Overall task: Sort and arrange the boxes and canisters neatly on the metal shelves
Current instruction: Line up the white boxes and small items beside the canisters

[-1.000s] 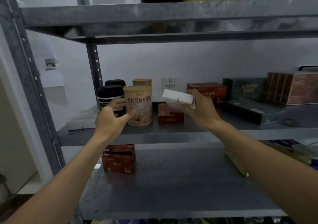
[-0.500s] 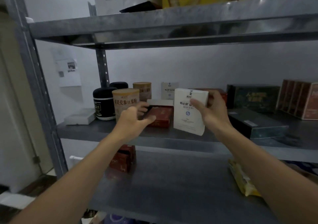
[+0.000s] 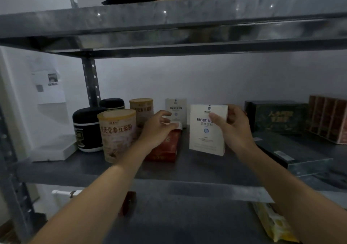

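Observation:
My right hand grips a white printed box and holds it upright just above the middle metal shelf. My left hand closes its fingers on a small flat white box that lies on top of a red box. Left of that stand two beige canisters, one in front and one behind, and two black canisters. A second white printed box stands upright at the back wall.
A flat white case lies at the shelf's left end. Dark green boxes, a flat dark box and a brown box fill the right side. The upper shelf hangs low overhead. Below lie a red box and a yellow pack.
My right hand has turned the white box from flat to upright and lowered it toward the shelf. My left hand left the beige canister and moved right onto the flat white box.

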{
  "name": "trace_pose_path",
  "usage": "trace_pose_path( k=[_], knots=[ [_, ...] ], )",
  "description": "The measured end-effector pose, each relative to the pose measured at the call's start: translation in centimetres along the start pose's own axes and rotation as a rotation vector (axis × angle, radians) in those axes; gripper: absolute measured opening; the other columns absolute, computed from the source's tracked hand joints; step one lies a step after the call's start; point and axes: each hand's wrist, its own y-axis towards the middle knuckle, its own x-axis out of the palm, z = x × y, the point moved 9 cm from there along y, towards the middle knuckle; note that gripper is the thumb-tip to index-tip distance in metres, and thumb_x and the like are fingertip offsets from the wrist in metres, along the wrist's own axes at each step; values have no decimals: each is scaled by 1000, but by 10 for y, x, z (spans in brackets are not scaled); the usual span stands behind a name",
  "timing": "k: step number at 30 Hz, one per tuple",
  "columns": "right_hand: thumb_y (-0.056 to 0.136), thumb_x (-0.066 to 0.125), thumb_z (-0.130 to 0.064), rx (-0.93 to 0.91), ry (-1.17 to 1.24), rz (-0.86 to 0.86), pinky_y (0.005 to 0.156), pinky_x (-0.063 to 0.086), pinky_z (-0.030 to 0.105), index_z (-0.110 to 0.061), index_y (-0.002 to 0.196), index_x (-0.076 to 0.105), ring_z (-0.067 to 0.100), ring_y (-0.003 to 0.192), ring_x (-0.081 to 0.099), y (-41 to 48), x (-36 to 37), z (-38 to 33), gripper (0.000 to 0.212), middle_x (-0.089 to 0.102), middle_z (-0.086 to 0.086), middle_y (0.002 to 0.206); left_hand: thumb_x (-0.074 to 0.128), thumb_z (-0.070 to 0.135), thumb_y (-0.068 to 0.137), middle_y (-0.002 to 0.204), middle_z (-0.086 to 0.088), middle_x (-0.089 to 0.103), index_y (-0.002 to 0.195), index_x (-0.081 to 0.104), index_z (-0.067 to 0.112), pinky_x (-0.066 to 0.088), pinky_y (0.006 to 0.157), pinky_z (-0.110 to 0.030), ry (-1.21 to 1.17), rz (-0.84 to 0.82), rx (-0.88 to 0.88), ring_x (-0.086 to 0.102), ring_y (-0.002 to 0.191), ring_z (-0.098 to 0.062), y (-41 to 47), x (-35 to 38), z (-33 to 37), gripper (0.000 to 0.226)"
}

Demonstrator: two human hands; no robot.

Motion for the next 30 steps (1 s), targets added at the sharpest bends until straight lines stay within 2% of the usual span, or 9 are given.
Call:
trace_pose_path(
  k=[5, 8, 11, 14, 18, 20, 25, 27, 30],
  knots=[
    [87, 73, -20, -31, -8, 7, 68, 58, 20, -18, 110, 57, 4, 90, 70, 16, 9, 18, 29, 69, -6, 107, 77, 31, 80, 110, 1, 59, 125, 56, 27, 42, 68, -20, 171, -15, 111, 54, 93, -10, 42, 15, -9, 49],
    [87, 73, -20, -38, -1, -1, 73, 60, 27, -16, 112, 58, 8, 92, 71, 22, 13, 27, 30, 70, -1, 109, 81, 34, 73, 117, -3, 56, 127, 55, 27, 45, 83, -29, 298, -17, 155, 50, 105, -16, 57, 19, -13, 61],
    [86, 73, -20, -42, 13, -18, 73, 61, 29, -21, 111, 59, 10, 94, 71, 26, 16, 33, 29, 71, 0, 110, 82, 39, 69, 132, -5, 52, 135, 51, 28, 43, 101, -37, 431, -98, 145, 47, 122, -22, 64, 25, -26, 74],
    [86, 72, -19, -36, 26, -55, 73, 59, 24, -29, 106, 58, 7, 96, 70, 25, 21, 40, 26, 70, -3, 110, 81, 42, 71, 141, -3, 51, 141, 46, 28, 40, 105, -37, 485, -107, 97, 47, 127, -21, 69, 25, -43, 80],
    [88, 71, -25, -15, -20, -95, 83, 59, 31, -31, 115, 55, 7, 105, 67, 22, 28, 51, 32, 68, -7, 115, 72, 52, 79, 149, -2, 41, 147, 35, 34, 34, 111, -44, 547, -189, -38, 40, 135, -24, 79, 31, -70, 80],
    [88, 71, -26, -15, -62, -105, 88, 58, 33, -28, 121, 53, 6, 107, 65, 21, 30, 52, 37, 66, -9, 117, 70, 53, 80, 147, -3, 43, 148, 34, 36, 38, 109, -47, 559, -201, -61, 41, 133, -25, 80, 32, -77, 79],
    [87, 72, -27, -21, -94, -85, 89, 58, 37, -24, 119, 55, 5, 104, 66, 22, 28, 54, 37, 67, -12, 113, 69, 45, 84, 132, -5, 49, 144, 41, 32, 41, 104, -45, 628, -127, 47, 48, 123, -26, 78, 27, -66, 67],
    [86, 73, -27, -17, -95, -75, 88, 58, 38, -24, 118, 55, 5, 102, 66, 22, 26, 55, 37, 68, -11, 112, 65, 46, 86, 128, -4, 48, 144, 41, 34, 39, 104, -48, 737, -106, 101, 46, 123, -26, 76, 26, -59, 64],
    [86, 74, -26, -12, -86, -51, 87, 59, 37, -24, 115, 55, 5, 99, 67, 23, 24, 56, 34, 69, -10, 109, 60, 46, 90, 123, -2, 45, 143, 44, 31, 37, 102, -42, 819, -114, 157, 40, 122, -22, 73, 28, -51, 58]
  ],
)
